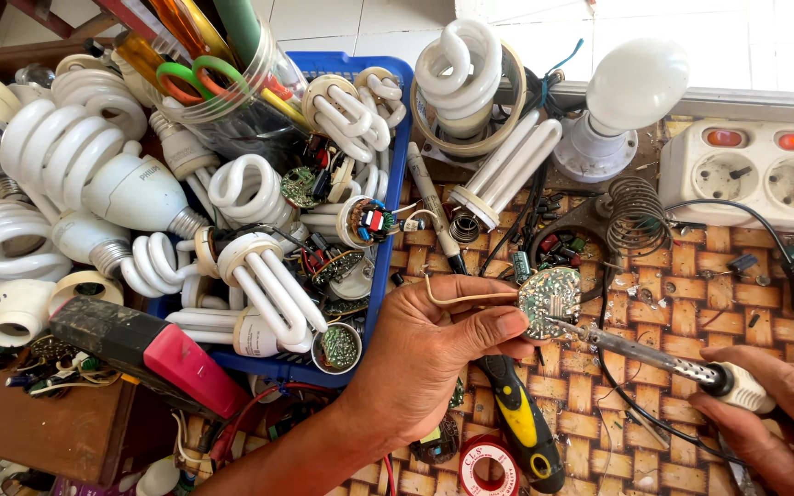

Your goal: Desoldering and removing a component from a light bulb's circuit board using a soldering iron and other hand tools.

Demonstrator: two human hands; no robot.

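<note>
My left hand (pixel 434 354) pinches a small round circuit board (pixel 549 301) by its edge, with a thin pale wire curling off the board over my fingers. My right hand (pixel 778 413) grips the white handle of a soldering iron (pixel 659 356); its metal tip rests on the lower right of the board. Both hands hover over a woven brown-and-tan mat (pixel 691 294).
A blue basket (pixel 388 184) full of spiral and tube lamps and bare circuit boards sits left. A bulb on a socket (pixel 622 101), a white power strip (pixel 755 170), a coil stand (pixel 636 216), a yellow-black tool (pixel 521 418) and a solder reel (pixel 489 464) lie around.
</note>
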